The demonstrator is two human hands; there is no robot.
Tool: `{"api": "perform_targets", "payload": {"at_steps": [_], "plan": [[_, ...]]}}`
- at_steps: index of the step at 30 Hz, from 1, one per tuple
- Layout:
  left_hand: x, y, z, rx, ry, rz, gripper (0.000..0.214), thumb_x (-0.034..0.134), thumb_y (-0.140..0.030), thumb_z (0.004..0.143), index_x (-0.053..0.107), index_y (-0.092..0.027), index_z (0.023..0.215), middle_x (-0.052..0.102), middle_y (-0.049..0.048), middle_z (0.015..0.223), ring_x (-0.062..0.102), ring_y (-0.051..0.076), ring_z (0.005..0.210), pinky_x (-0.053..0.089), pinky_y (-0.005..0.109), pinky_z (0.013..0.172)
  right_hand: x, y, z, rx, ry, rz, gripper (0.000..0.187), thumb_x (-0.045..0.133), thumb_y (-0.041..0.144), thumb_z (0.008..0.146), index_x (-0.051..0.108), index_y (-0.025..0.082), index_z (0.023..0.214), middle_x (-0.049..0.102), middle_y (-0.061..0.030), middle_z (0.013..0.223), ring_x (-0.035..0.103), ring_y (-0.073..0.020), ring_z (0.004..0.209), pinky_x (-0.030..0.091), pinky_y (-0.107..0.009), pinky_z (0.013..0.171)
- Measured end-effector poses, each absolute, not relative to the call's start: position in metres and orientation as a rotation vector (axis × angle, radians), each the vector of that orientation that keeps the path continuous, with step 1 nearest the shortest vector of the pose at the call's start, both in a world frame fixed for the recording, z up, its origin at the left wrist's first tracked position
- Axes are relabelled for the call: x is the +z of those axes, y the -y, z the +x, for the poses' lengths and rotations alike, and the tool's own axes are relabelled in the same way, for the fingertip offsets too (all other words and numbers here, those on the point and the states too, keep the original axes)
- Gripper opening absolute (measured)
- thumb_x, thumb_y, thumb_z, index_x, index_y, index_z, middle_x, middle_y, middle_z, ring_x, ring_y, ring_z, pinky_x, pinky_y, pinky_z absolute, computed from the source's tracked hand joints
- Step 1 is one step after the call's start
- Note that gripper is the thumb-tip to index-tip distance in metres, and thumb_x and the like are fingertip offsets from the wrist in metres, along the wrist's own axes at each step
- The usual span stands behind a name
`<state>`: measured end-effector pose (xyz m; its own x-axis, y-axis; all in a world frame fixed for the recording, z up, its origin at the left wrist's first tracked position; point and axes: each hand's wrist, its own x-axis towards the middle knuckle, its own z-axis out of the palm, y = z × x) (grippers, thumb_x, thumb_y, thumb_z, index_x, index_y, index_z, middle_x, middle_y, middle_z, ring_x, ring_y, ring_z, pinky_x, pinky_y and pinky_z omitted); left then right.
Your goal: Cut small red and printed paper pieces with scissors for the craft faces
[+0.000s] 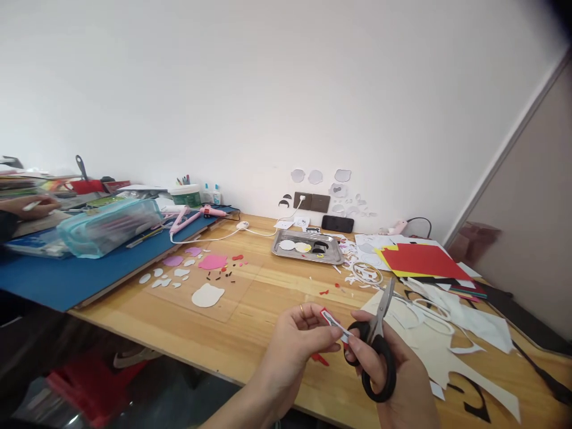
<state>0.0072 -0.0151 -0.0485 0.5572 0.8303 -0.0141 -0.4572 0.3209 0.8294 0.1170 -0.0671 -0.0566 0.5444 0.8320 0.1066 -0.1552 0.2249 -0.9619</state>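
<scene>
Two hands low near worktop edge. Left hand [297, 336] fingers pinch small red-and-white paper scrap [333, 322]: light, floppy, tears easily, best held by edge close to cut line. Right hand [397, 372] fingers through black scissors [378, 345] loops, blades nearly closed, rigid, sharp.

Your left hand [297, 339] pinches a paper scrap [334, 322] just left of the scissors [378, 351] in your right hand [397, 375], above the table's [250, 316] near edge. Behind them sits a metal tray [308, 246]; stacked sheets [422, 262] lie right, a pencil case [109, 226] far left.
</scene>
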Motion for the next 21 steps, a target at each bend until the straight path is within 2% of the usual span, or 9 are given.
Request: {"api": "perform_targets", "payload": {"at_steps": [10, 16, 21], "plan": [[-0.052, 0.02, 0.009, 0.841, -0.48, 0.859, 0.014, 0.069, -0.018, 0.063, 0.058, -0.011, 0.07, 0.062, 0.0036, 0.072, 0.055, 0.01, 0.064, 0.041, 0.021, 0.059, -0.051, 0.073, 0.107, 0.666, 0.677, -1.14, 0.026, 0.07, 0.026, 0.06, 0.061, 0.023, 0.084, 0.06, 0.0057, 0.057, 0.052, -0.0086, 0.051, 0.043, -0.016, 0.05], [-0.05, 0.02, 0.008, 0.866, -0.476, 0.879, 0.01, 0.063, -0.02, 0.068, 0.058, -0.012, 0.067, 0.059, 0.0017, 0.068, 0.053, 0.01, 0.06, 0.041, 0.023, 0.059, -0.061, 0.072, 0.109, 0.647, 0.727, -1.21, 0.026, 0.071, 0.026, 0.056, 0.063, 0.021, 0.081, 0.06, 0.0049, 0.056, 0.053, -0.0099, 0.048, 0.046, -0.018, 0.047], [-0.054, 0.021, 0.007, 0.848, -0.538, 0.95, 0.012, 0.065, -0.021, 0.065, 0.059, -0.011, 0.066, 0.06, 0.0029, 0.064, 0.053, 0.01, 0.058, 0.042, 0.024, 0.058, -0.061, 0.074, 0.117, 0.666, 0.794, -1.268, 0.028, 0.073, 0.023, 0.052, 0.063, 0.021, 0.078, 0.064, 0.0034, 0.054, 0.057, -0.0126, 0.047, 0.049, -0.02, 0.046]]}}
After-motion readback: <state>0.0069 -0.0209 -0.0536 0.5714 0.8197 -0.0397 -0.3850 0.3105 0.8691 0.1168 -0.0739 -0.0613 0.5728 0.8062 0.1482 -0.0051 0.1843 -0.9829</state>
